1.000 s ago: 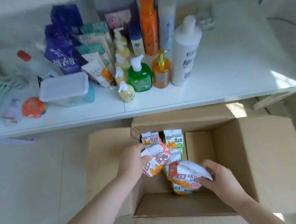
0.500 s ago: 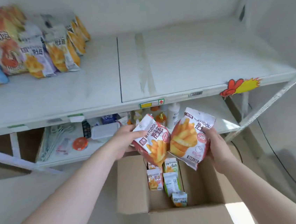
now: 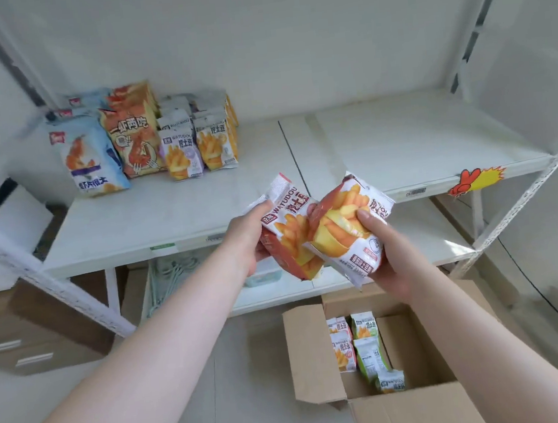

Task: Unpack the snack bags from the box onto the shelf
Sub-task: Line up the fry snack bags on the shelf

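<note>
Two fry bags held before the shelf's front edge

The left hand [image 3: 249, 238] grips one red snack bag [image 3: 290, 230]; the right hand [image 3: 384, 255] pinches another [image 3: 345, 235], bags touching, above the open box [image 3: 320, 355] holding more; stocked bags [image 3: 194, 141] stand at the shelf [image 3: 400, 136]'s back-left corner.

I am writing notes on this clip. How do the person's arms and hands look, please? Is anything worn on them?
Both arms are bare right to the lower edge of the picture; no sleeves show. The left hand and the right hand wear no gloves, and no watch, ring or bracelet is visible.
</note>
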Demonstrator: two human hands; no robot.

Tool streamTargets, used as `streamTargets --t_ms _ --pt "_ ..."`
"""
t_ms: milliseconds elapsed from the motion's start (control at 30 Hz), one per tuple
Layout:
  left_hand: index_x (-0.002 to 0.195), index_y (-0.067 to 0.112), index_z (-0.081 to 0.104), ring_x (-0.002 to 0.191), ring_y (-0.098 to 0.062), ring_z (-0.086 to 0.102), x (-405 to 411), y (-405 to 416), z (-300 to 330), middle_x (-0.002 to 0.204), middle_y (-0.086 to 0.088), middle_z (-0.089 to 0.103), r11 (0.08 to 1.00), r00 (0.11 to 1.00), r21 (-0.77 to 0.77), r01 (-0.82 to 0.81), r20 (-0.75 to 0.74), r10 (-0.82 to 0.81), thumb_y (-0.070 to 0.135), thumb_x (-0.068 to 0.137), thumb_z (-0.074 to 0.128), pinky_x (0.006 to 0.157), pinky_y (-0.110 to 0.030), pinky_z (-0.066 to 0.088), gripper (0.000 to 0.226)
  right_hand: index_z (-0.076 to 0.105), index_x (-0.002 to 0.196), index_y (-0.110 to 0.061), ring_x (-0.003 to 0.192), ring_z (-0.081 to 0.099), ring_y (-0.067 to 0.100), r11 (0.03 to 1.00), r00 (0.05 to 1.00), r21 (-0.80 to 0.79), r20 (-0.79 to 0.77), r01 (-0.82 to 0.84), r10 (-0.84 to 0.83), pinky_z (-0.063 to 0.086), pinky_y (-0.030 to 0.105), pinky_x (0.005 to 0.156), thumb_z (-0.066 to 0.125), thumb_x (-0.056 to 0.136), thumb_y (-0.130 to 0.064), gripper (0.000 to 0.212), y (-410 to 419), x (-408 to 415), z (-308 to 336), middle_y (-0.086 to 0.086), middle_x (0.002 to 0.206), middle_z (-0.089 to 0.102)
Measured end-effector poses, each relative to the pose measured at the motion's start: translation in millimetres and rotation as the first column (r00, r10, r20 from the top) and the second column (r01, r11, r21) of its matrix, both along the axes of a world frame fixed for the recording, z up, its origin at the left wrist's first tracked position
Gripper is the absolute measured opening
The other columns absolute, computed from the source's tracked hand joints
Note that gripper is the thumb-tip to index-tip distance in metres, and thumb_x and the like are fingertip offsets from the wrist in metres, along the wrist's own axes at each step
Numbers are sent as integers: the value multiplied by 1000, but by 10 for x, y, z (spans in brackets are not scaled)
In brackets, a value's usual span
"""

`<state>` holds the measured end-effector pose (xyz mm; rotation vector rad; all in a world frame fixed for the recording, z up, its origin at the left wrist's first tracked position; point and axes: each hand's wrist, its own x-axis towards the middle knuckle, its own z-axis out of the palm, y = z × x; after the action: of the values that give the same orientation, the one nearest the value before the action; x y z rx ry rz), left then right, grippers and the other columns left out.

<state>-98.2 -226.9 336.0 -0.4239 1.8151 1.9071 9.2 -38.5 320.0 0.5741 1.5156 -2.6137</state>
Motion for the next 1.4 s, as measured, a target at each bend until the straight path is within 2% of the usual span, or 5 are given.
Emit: streamTargets --t_ms 167,367,833,1033,1400 --pt "108 20 67 93 -20 67 49 -463 438 104 -4 72 971 973 118 210 -124 -196 60 87 51 76 -33 50 48 58 129 -15 97 73 24 995 1000 -98 -15 -21 19 61 34 70 63 83 -37 52 -391 -9 324 9 117 72" --pt "134 23 45 111 -27 64 170 -547 419 124 -4 65 926 941 288 246 -300 -157 30 73 78 92 -51 51 70 59 131 -17 112 66 27 992 1000 -122 -20 -27 24 53 41 90 65 80 -41 57 -575 -67 506 8 122 69" --pt "120 30 57 109 -21 65 -41 -446 479 117 2 69 980 919 97 172 -375 -124 48 73 68 102 -50 45 51 53 128 -8 85 74 27 955 992 295 -126 43 -6 61 40 69 79 71 -18 63 60 -396 618 13 108 73" --pt "121 27 54 98 7 64 20 -215 517 116 12 65 942 861 26 335 -415 -295 34 77 68 85 -14 51 47 58 119 -16 87 73 26 946 983 323 -168 -18 76 61 42 75 83 68 -26 58 37 -588 685 6 102 75" --pt "128 18 54 110 -7 63 -422 -674 364 117 6 69 988 858 -72 133 -491 -151 37 60 81 94 -25 46 75 61 105 -17 82 74 20 928 981 359 -119 -104 155 60 31 66 81 70 -14 41 -403 -1069 558 4 95 76"
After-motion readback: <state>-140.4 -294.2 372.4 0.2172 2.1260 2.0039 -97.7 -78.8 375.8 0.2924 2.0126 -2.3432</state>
